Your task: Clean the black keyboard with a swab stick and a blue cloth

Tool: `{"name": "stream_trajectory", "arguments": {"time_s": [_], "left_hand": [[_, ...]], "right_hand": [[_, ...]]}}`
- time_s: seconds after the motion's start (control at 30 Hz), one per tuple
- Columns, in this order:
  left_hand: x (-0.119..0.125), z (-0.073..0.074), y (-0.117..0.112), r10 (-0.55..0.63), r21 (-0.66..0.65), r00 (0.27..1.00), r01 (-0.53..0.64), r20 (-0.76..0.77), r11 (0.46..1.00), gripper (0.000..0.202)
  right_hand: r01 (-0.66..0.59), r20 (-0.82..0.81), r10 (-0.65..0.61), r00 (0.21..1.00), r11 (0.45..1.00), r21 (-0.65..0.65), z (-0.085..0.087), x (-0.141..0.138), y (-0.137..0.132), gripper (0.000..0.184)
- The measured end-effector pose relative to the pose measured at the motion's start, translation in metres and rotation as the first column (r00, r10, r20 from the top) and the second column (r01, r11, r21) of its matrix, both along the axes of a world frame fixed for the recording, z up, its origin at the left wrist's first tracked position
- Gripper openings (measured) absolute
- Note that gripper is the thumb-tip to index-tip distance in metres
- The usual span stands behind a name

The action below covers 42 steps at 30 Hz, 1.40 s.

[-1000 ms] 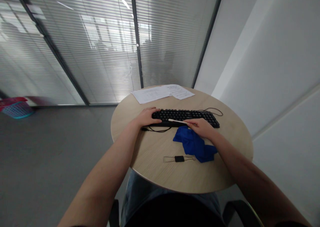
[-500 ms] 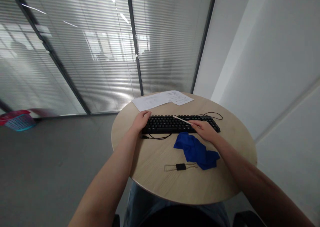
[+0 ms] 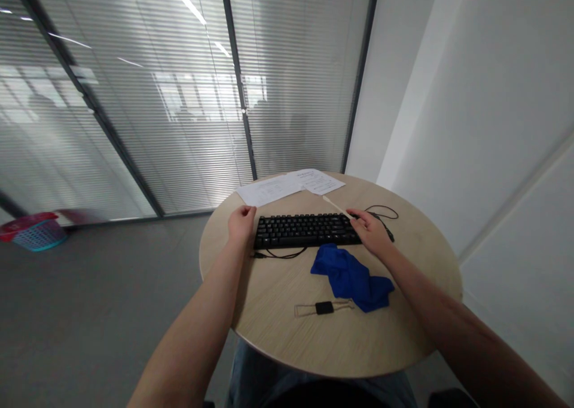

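Observation:
A black keyboard (image 3: 305, 230) lies across the round table. Just off its left end is my left hand (image 3: 242, 222), its fingers curled closed and nothing visible in them. My right hand (image 3: 370, 231) is over the keyboard's right part and pinches a thin pale stick (image 3: 336, 206). The stick points up and left, its far tip beyond the keyboard's back edge; its exact kind is too small to tell. Near my right wrist lies a crumpled blue cloth (image 3: 352, 279). A black binder clip (image 3: 324, 307) with wire handles rests in front of the cloth.
Printed paper sheets (image 3: 273, 188) lie at the back of the wooden table (image 3: 278, 342). The keyboard's cable (image 3: 287, 255) loops in front and at the back right. A red and blue basket (image 3: 38, 234) stands on the floor at left, by the blinds-covered glass wall.
My left hand has let go of the keyboard's left end and moved slightly left, fingers now curled. My right hand has shifted right, bringing the stick's tip past the keyboard's back edge.

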<state>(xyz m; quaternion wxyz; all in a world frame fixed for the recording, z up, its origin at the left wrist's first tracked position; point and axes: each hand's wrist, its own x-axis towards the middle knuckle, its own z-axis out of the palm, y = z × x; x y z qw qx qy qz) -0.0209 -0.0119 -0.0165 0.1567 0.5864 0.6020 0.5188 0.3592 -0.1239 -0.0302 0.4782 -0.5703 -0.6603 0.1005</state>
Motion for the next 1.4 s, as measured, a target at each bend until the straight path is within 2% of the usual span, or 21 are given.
{"name": "stream_trajectory", "arguments": {"time_s": [0.17, 0.5, 0.77, 0.93, 1.07, 1.23, 1.33, 1.4], "left_hand": [[0.000, -0.002, 0.002, -0.012, 0.014, 1.000, 0.012, 0.027, 1.000, 0.017], [-0.002, 0.000, 0.001, 0.057, -0.012, 0.998, -0.057, 0.003, 0.998, 0.013], [0.002, 0.006, -0.006, 0.016, 0.008, 0.997, -0.017, 0.080, 1.000, 0.019], [0.006, 0.008, -0.009, -0.099, 0.052, 0.986, 0.093, 0.132, 0.994, 0.014], [0.008, 0.009, -0.011, -0.143, 0.060, 0.978, 0.135, 0.155, 0.989, 0.012], [0.007, 0.010, -0.013, -0.173, 0.057, 0.969, 0.165, 0.179, 0.985, 0.010], [0.004, 0.010, -0.012, -0.174, 0.056, 0.962, 0.166, 0.211, 0.985, 0.009], [0.001, 0.009, -0.011, -0.169, 0.058, 0.955, 0.159, 0.245, 0.986, 0.007]], "right_hand": [[-0.063, 0.030, 0.063, 0.998, 0.998, 0.003, 0.003, -0.006, -0.005, 0.043], [-0.050, -0.060, 0.049, 0.997, 0.999, -0.018, 0.005, -0.006, -0.008, 0.047], [-0.105, -0.127, 0.101, 0.987, 0.994, -0.025, 0.009, -0.010, -0.013, 0.048], [-0.094, -0.110, 0.091, 0.990, 0.995, -0.022, 0.008, -0.010, -0.012, 0.047], [-0.082, -0.099, 0.080, 0.992, 0.996, -0.018, 0.007, -0.008, -0.012, 0.048], [-0.060, 0.037, 0.060, 0.998, 0.998, 0.003, 0.007, -0.007, -0.012, 0.046], [-0.105, 0.172, 0.100, 0.980, 0.994, 0.021, 0.009, -0.011, -0.015, 0.044], [-0.147, 0.248, 0.146, 0.958, 0.989, -0.017, 0.011, -0.016, -0.019, 0.045]]}}
